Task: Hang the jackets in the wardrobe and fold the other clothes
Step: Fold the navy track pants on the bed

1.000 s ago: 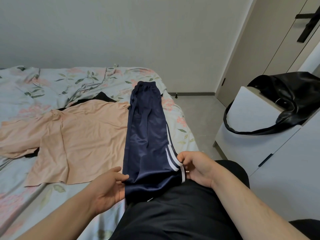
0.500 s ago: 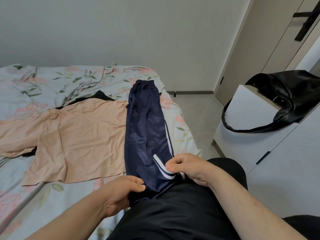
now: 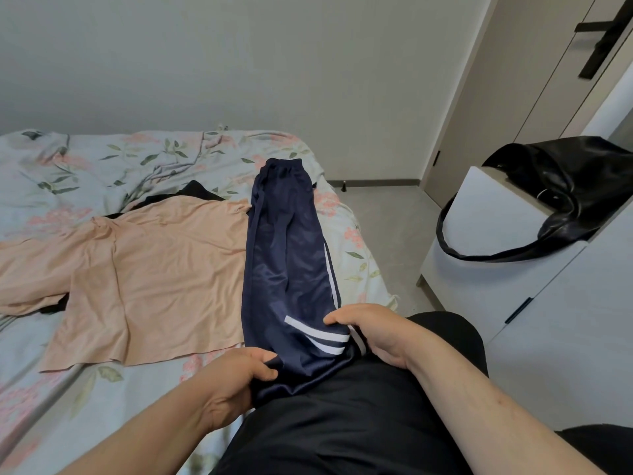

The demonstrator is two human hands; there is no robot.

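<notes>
I see the navy track pants (image 3: 287, 255) laid lengthwise along the right side of the bed (image 3: 102, 159), legs stacked. The fabric is glossy, with two white stripes down the outer seam that twist across the near cuff, and a gathered waistband at the far end. The left hand (image 3: 236, 378) grips the near hem with its fingers (image 3: 265, 363) curled round the cloth, while the right hand (image 3: 373, 330) pinches the striped cuff. A peach shirt (image 3: 154, 279) lies flat beside the pants, touching their left edge.
</notes>
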